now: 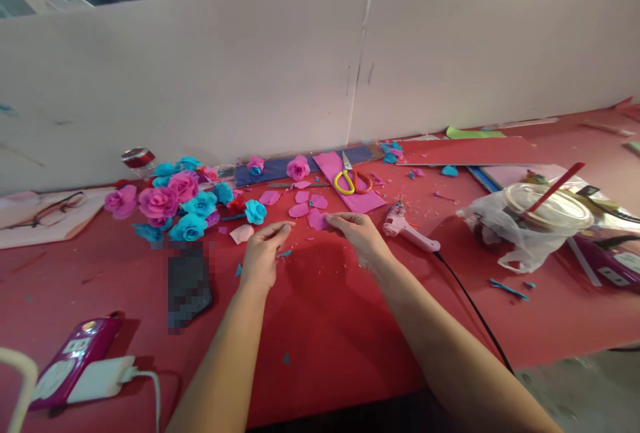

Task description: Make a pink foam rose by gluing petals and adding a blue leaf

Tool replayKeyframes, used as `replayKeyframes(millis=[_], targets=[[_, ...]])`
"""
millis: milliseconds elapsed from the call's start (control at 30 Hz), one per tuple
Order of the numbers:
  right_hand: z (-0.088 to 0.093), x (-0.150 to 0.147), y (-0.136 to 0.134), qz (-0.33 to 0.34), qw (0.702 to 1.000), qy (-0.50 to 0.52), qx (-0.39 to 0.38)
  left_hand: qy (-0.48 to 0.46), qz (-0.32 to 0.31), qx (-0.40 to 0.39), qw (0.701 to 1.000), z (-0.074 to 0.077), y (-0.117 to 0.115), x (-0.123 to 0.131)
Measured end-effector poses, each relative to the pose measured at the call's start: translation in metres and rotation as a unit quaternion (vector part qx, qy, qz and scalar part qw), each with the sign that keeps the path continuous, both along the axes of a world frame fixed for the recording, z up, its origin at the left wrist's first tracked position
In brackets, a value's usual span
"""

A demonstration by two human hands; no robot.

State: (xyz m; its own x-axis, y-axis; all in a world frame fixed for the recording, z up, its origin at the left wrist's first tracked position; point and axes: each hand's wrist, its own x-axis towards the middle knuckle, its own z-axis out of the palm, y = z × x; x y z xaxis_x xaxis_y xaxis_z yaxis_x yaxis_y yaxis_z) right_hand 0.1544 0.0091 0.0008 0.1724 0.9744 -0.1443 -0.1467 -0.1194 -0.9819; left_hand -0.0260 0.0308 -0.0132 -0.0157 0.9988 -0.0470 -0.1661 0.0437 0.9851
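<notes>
My right hand pinches the edge of a purple paper petal between thumb and fingers. Opposite it, my left hand has its thumb and fingertips pressed together, and whatever they may hold is too small to make out. Several loose pink petals lie just beyond the hands. A pale pink paper piece rests beside my left hand. Right of my right hand is a pink glue gun with a black cord. Scissors with yellow and orange handles lie on a folded pink paper sheet.
Pink and blue paper roses are heaped at the left, near a dark phone. Below them lies a purple power strip with a white charger. A lidded cup in a plastic bag stands right. A white partition closes the back.
</notes>
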Motion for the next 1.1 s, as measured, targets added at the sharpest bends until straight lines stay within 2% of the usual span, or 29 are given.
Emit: replayKeyframes(millis=[100, 233, 467, 633, 867, 1100], targets=[[0.000, 0.001, 0.000, 0.000, 1.000, -0.006, 0.003, -0.069, -0.027, -0.045, 0.996, 0.007, -0.002, -0.001], [0.000, 0.003, 0.001, -0.012, 1.000, -0.003, 0.009, -0.128, -0.067, -0.037, 0.989, 0.013, -0.005, 0.002], [0.000, 0.005, 0.001, -0.017, 1.000, -0.013, 0.010, -0.084, -0.087, -0.015, 0.993, 0.007, -0.006, 0.003], [-0.001, 0.005, 0.002, -0.022, 1.000, -0.007, 0.018, -0.050, -0.123, -0.037, 0.990, 0.005, -0.006, 0.004], [-0.003, 0.005, 0.002, -0.011, 1.000, -0.017, 0.021, -0.112, -0.117, -0.065, 0.985, 0.002, -0.004, 0.005], [-0.003, 0.004, 0.002, -0.009, 1.000, -0.004, 0.022, -0.139, -0.142, -0.062, 0.978, -0.004, 0.000, 0.002]])
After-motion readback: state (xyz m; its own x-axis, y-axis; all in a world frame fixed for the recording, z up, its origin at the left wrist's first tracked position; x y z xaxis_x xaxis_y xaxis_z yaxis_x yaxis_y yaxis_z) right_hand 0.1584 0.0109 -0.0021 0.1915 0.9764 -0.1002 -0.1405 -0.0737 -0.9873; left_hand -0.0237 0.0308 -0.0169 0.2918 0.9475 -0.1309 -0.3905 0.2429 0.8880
